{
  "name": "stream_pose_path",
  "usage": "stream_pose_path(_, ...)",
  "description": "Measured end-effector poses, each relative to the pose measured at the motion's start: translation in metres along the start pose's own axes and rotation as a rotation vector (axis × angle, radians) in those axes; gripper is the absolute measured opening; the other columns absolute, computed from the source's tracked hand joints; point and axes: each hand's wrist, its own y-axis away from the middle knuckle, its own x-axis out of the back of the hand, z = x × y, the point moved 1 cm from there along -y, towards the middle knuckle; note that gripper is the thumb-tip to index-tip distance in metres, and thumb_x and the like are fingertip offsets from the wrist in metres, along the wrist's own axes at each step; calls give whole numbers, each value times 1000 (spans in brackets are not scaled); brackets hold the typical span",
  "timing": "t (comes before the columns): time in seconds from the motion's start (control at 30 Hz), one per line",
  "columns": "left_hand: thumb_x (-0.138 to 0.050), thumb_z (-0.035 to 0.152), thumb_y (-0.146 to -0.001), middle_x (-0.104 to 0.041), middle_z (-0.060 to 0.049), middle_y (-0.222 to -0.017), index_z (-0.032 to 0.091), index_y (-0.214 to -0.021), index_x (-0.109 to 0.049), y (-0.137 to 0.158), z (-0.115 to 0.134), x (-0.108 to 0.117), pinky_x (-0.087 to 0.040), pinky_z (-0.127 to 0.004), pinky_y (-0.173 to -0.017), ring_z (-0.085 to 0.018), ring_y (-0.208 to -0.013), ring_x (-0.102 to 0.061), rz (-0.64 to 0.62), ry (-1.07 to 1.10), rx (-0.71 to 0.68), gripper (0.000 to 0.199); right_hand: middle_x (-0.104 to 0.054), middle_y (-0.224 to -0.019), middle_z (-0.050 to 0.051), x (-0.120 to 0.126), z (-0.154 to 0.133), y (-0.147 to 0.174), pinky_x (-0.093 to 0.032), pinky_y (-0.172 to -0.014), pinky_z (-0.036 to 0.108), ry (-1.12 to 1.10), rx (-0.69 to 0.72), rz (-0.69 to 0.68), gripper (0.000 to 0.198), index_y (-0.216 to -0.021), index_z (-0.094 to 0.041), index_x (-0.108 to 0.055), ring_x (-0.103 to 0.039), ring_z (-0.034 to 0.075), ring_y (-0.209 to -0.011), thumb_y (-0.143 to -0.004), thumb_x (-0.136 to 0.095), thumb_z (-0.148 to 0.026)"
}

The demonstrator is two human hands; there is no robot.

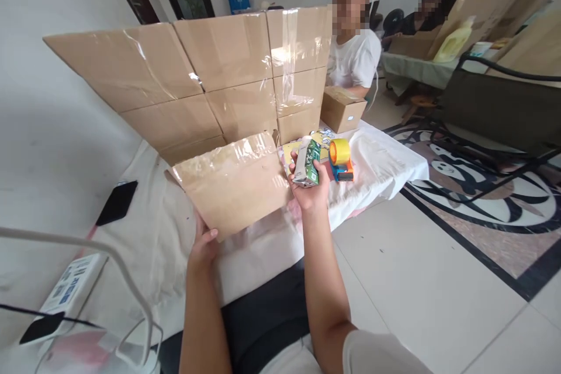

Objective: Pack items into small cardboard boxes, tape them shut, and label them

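My left hand (205,247) grips the lower left corner of a brown cardboard box (234,187), thumb on the side facing me and the other fingers mostly hidden. The box is tilted, and clear tape shines along its upper edge. In my right hand (313,191) is a small green-and-white carton (310,162), held just right of the box with my fingers wrapped round it. Beside that hand, a tape dispenser (344,172) with a blue and orange body carries a roll of yellow tape (340,152). What the box contains is hidden from me.
A tall taped cardboard partition (236,52) stands across the white-clothed table (381,158). Behind it sits a person in a white shirt (357,58), near a closed cardboard box (344,111). A black phone-like slab (117,203) lies left. A white curved tube (109,251) crosses the lower left.
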Motion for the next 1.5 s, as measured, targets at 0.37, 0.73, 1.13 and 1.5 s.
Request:
stream_pose_path(0.37,-69,60,-65,-63,-13,-142,27,-147,-54,1,-12,-22,-48,-58,-113,-41,-141,-51,-58,-105,93,90,-73,-105,4,26,-27,2,-50,-60,24,-68,224,-90,33,-110,-23,-68,-57,12,-66,-83,-59,-40)
stream_pose_path(0.73,-91,49,-49,-57,-17,-149,26,-152,-38,6,-24,-7,-48,-57,-115,-43,-141,-51,-114,-139,156,118,-75,-99,2,30,-22,-3,-55,-69,30,35,281,-53,38,-112,-24,-68,-68,16,-74,-75,-74,-33)
stream_pose_path(1.13,-87,48,-66,-59,-16,-146,24,-139,-52,-10,-12,2,-51,-49,-110,-35,-134,-58,-240,-448,42,84,-73,-113,4,-44,-89,9,-54,-89,34,630,732,-272,53,-121,-25,-64,-68,20,-99,-74,-84,-35)
stream_pose_path(1.5,-44,40,-95,-70,-8,-105,22,-100,-74,3,-11,37,-54,-41,-92,-25,-98,-68,-145,-997,-140,35,-70,-112,8,-104,-1,-75,-43,-80,31,2119,227,-1495,48,-121,-19,-59,-63,26,-96,-78,-78,-26)
